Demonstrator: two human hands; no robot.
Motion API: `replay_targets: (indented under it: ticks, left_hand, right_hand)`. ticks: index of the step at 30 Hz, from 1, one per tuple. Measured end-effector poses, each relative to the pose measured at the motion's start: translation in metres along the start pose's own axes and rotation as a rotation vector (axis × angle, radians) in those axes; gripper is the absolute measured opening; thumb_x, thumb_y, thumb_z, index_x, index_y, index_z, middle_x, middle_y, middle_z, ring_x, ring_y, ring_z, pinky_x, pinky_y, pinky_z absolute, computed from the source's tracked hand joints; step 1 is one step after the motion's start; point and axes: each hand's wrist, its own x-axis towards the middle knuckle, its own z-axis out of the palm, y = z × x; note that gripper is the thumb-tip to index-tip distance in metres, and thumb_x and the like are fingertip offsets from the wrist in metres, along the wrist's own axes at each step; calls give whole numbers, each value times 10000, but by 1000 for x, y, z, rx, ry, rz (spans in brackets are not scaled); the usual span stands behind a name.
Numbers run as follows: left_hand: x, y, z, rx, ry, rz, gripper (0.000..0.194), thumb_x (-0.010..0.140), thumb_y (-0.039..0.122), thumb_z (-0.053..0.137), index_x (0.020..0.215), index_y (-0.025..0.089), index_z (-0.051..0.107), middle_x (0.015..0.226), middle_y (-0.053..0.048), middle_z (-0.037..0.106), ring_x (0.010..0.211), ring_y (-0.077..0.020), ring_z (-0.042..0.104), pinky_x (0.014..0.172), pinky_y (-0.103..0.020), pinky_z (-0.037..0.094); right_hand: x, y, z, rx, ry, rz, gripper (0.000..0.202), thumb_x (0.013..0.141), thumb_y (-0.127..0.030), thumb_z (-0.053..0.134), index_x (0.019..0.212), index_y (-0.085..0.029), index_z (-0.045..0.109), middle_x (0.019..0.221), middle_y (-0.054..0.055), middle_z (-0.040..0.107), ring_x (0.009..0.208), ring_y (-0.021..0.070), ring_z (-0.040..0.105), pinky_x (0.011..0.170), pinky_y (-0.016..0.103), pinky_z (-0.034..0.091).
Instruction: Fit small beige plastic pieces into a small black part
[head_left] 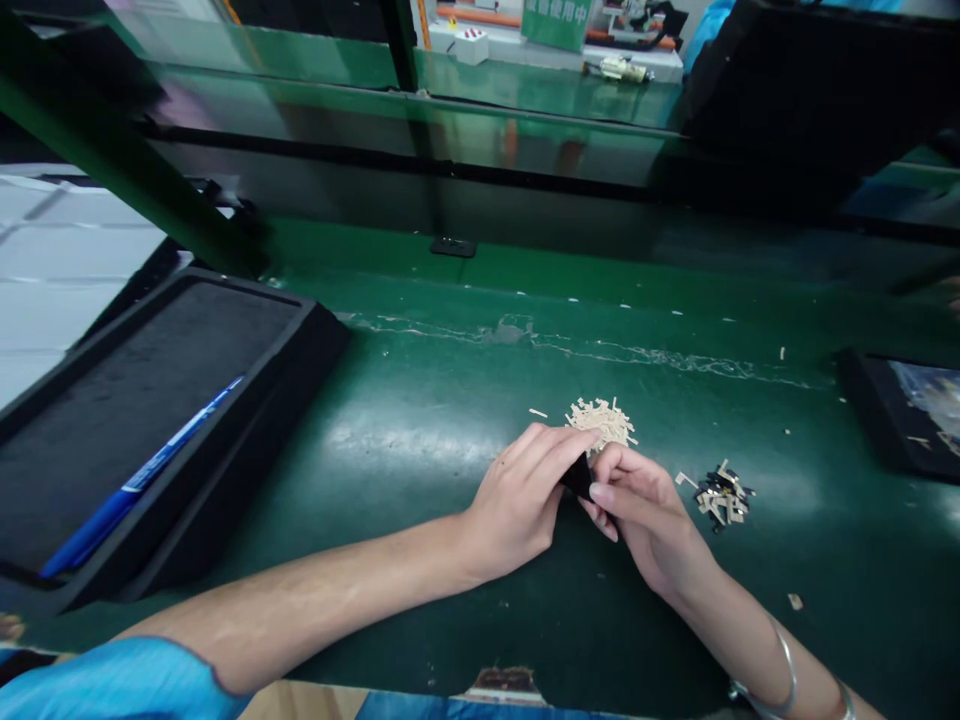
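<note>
Black small part [578, 476] sits pinched between both hands. Left hand [517, 500] and right hand [637, 505] each grip it, just before the tan pile [602, 421] on the table [450, 420].

Left hand [517, 505]: forearm extended from lower left, wrist straight, fingers curled, thumb and forefinger pinched together. Right hand [637, 505]: forearm angled in from lower right, bangle worn at wrist, fingers bent inward, fingertips met against the left hand.

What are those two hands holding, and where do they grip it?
A small black piece, pinched between the fingertips of the left hand and right hand; which part cannot be told.
</note>
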Motion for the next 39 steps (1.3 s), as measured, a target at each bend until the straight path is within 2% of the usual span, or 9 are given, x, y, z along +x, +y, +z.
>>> replay_targets:
  ticks: [5,9,18,21,27,31,35,37,39]
  left_hand:
    - [1,2,1,-50,9,-198,560,792,133,510,1316,212,331,1145,-84,566,1033,-229,538,866,-377,471]
    - [0,5,0,-57,-7,-337,551,802,235,549,1316,215,352,1153,-69,586,1057,-244,555,868,-379,482]
    - [2,6,0,-154,7,-380,546,778,289,587,1287,215,400,1170,-56,588,994,-234,590,820,-347,507]
    - [3,7,-2,-185,-25,-382,553,766,284,595,1281,204,412,1152,-64,596,1013,-244,582,807,-342,511]
    - [0,6,-3,-169,-51,-301,570,766,275,579,1296,183,390,1078,-70,626,994,-243,596,834,-349,499]
    - [1,2,-1,-80,-40,-288,602,785,270,554,1341,198,335,1087,-74,617,997,-241,584,857,-365,478]
    - [9,6,-8,-50,-64,-226,674,819,273,516,1408,188,201,1178,-95,554,1042,-225,534,896,-364,435]
    - [13,5,-13,-122,-55,-251,567,865,297,450,1387,171,266,1103,-94,584,957,-196,559,852,-334,444]
    - [19,-3,-16,-259,-21,-364,418,906,346,360,1248,131,466,883,-79,638,691,-146,584,659,-268,466]
  right_hand:
    - [6,-6,-7,14,15,-2,241,776,-386,620,688,-174,547,539,-15,532,468,80,433,410,172,306]
    - [11,-7,-12,-69,35,-32,227,774,-385,627,710,-178,562,560,-7,558,483,85,450,424,178,323]
    - [11,-10,-27,-433,70,-234,127,715,-268,724,745,-201,621,708,4,562,560,95,474,464,207,371]
    - [12,-9,-29,-436,65,-262,112,713,-255,726,719,-207,625,717,5,570,565,98,479,463,211,376]
    - [18,-7,-31,-312,-44,-224,202,639,-293,775,648,-192,599,647,-3,559,521,106,473,429,220,363]
    - [15,-6,-27,-402,36,-243,176,698,-293,728,684,-194,584,650,-10,567,515,98,482,448,214,369]
    - [6,-5,-18,-610,133,-396,113,802,-287,621,740,-206,573,639,-9,570,554,121,519,511,234,399]
    - [2,-4,-14,-728,149,-501,104,842,-268,561,758,-209,579,655,2,582,583,137,535,551,253,408]
    - [0,-1,-11,-858,133,-596,112,855,-236,528,757,-208,575,658,12,582,581,149,525,560,271,396]
